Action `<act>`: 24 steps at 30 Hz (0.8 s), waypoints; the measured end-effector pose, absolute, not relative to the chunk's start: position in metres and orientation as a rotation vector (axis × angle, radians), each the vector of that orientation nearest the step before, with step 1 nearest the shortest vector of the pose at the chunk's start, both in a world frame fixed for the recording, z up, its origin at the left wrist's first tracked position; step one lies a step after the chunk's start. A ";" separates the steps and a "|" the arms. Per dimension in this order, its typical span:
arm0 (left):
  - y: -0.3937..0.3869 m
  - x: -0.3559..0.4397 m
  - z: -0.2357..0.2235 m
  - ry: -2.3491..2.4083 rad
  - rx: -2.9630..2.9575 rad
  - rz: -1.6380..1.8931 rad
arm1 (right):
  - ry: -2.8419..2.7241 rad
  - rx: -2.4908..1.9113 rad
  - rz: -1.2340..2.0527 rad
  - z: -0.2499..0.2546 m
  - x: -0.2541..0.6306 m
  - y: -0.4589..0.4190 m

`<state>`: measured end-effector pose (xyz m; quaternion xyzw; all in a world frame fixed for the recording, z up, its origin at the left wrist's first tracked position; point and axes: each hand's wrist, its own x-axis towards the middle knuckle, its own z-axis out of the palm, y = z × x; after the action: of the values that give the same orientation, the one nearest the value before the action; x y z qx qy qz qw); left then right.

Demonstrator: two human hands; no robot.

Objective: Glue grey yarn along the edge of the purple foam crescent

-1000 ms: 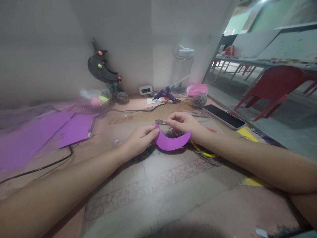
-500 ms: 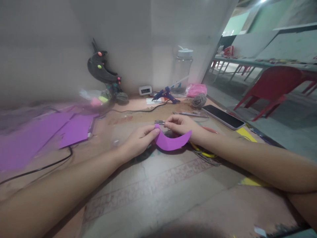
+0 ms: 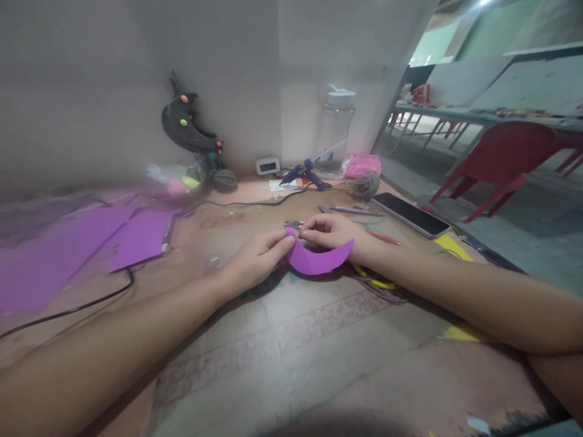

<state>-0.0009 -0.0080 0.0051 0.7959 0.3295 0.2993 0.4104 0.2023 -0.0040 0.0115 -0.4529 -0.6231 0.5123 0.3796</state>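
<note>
A purple paper crescent (image 3: 319, 262) is pinched at its left tip between the thumb and fingers of my left hand (image 3: 262, 255). Its curved body hangs toward the right, above the table. My right hand (image 3: 330, 232) is closed in a pinch just behind the crescent, close to the held tip; whatever sits between its fingertips is too small to make out. Behind the fingers shows the metal head of pliers (image 3: 294, 224), and a red-orange handle (image 3: 385, 238) appears beyond my right wrist. Under that wrist lie yellow-handled scissors (image 3: 380, 284) and some grey cord (image 3: 382, 294).
Purple sheets (image 3: 141, 240) and a black cable (image 3: 91, 309) lie left. At the back are a black crescent ornament (image 3: 182, 124), a clock (image 3: 267, 165), a blue glue gun (image 3: 305, 174), a bottle (image 3: 337, 124) and grey yarn (image 3: 365, 184). A phone (image 3: 412, 213) lies right.
My right fingertips have lowered slightly and come closer to the crescent's left tip. The crescent has shifted very slightly; my left hand keeps its hold.
</note>
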 end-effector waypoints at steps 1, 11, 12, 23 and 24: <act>-0.008 -0.001 0.005 0.834 2.001 0.756 | -1.589 -1.148 1.312 0.011 0.203 -0.004; -0.007 -0.001 0.004 0.854 2.018 0.783 | -1.604 -1.077 1.316 0.005 0.204 -0.003; -0.007 -0.001 0.005 0.856 2.021 0.783 | -1.606 -1.082 1.306 0.005 0.205 -0.003; -0.006 -0.001 0.003 0.847 2.063 0.744 | -1.580 -1.121 1.257 0.009 0.207 -0.004; -0.007 -0.001 0.004 0.846 2.062 0.741 | -1.573 -1.117 1.250 0.010 0.207 -0.005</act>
<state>-0.0011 -0.0068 0.0041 0.8098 0.3323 0.2910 0.3863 0.2072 -0.0048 0.0100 -0.4434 -0.6245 0.4962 0.4090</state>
